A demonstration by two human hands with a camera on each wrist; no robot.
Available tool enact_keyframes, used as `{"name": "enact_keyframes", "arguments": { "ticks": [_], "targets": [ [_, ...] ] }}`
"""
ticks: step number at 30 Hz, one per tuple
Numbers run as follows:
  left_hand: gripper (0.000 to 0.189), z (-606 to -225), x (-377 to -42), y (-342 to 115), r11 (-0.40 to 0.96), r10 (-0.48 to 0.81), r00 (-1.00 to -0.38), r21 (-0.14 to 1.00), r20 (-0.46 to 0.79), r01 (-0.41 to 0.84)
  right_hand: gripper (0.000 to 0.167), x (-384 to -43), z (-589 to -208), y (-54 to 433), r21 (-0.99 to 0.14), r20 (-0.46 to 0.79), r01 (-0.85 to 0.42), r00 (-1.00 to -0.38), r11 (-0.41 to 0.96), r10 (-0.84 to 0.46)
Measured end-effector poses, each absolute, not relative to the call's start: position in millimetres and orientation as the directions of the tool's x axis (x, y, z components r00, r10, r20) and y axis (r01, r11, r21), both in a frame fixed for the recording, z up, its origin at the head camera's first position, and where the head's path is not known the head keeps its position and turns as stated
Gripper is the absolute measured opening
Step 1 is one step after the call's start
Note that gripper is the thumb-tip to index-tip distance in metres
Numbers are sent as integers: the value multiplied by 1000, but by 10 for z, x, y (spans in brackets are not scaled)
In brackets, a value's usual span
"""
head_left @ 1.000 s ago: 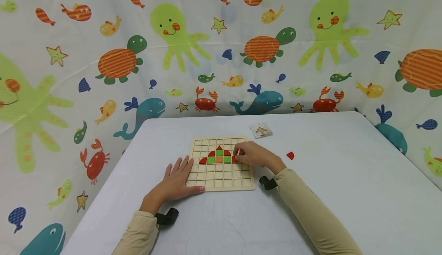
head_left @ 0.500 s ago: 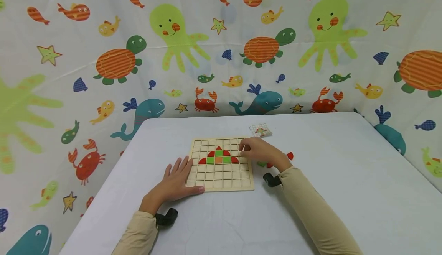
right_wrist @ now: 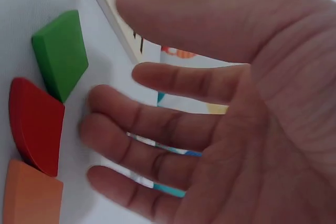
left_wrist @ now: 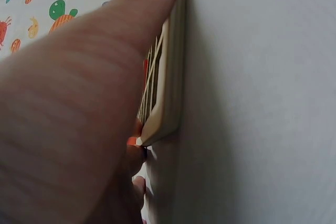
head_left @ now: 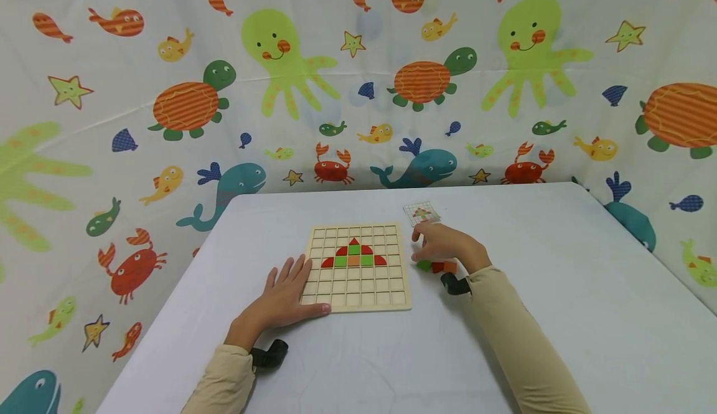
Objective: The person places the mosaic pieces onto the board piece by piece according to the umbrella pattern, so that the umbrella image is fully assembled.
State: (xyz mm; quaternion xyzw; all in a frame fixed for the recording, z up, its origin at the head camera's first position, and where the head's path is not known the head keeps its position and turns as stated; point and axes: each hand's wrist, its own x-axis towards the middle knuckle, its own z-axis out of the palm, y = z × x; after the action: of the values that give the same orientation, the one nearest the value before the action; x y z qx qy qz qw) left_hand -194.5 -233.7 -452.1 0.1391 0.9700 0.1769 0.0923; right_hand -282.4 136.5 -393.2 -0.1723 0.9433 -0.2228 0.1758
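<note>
A wooden grid board (head_left: 353,286) lies on the table, with red, green and orange tiles set in stepped rows in its upper half. My left hand (head_left: 280,299) rests at the board's lower left corner, fingers spread along the left side and thumb on the front edge. To the right of the board my right hand (head_left: 450,244) hovers, holding nothing, its fingers loosely bent. Close by lie a green block (right_wrist: 60,56), a red rounded block (right_wrist: 37,127) and an orange block (right_wrist: 34,195), apart from the fingertips in the right wrist view.
A small card (head_left: 420,210) printed with a coloured grid pattern lies behind the right hand. White cloth covers the table (head_left: 560,277). A curtain (head_left: 358,90) with sea animals hangs beyond the far edge.
My right hand has let go of a red tile at the right end of the bottom row and moved right, off the board to the loose blocks. The left hand stays in place.
</note>
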Motion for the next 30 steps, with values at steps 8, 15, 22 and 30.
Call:
{"name": "enact_keyframes", "arguments": {
  "ticks": [8,15,22,30],
  "targets": [
    [122,-4511,-1950,-2342,896,305,-944,374,-125,239,59,-2769,-3932,1282,-414,-338,-194,-874,890,-348],
    [122,-4519,-1958,-2347,897,306,-944,370,-122,243,48,-2738,-3937,1215,-402,-339,-188,-879,896,-336],
    [122,-4532,-1963,-2347,899,306,-944,365,-127,242,33,-2750,-3972,1206,-462,-316,-190,-877,867,-361],
    [123,-4532,-1948,-2348,900,303,-943,365,-135,237,24,-2818,-4038,1192,-466,-271,-254,-871,848,-409]
  ]
}}
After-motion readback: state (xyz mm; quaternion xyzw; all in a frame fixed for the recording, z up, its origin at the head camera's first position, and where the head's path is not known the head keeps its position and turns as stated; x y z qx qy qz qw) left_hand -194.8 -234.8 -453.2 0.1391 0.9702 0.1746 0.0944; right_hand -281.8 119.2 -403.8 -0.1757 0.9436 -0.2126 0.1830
